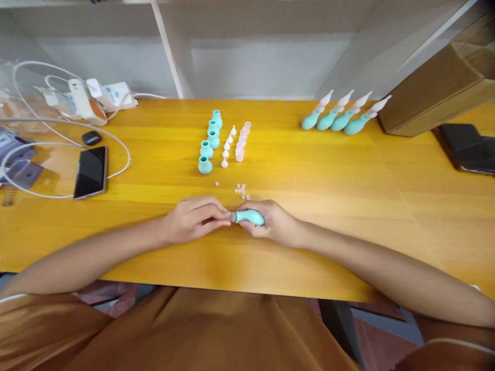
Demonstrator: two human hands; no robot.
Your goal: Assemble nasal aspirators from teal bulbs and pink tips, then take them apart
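Observation:
My right hand (275, 221) is wrapped round a turquoise squeeze bulb (250, 217), its neck pointing left. My left hand (199, 219) pinches a small translucent connector (232, 217) at the mouth of that neck; how far it sits in the bulb I cannot tell. Just beyond my hands lie several tiny pale rings (240, 189), with a single ring (217, 184) apart to the left. Farther back stand a row of turquoise bulbs (207, 150), a row of small white nozzle tips (226, 154) and a row of pinkish translucent connectors (241, 145).
Several assembled bulbs with pale tips (342, 119) lie at the back right, near a cardboard box (429, 87) and a black device (469, 149). On the left are a phone (91, 172), a black earbud case (92, 137), white cables and a power strip (116, 96).

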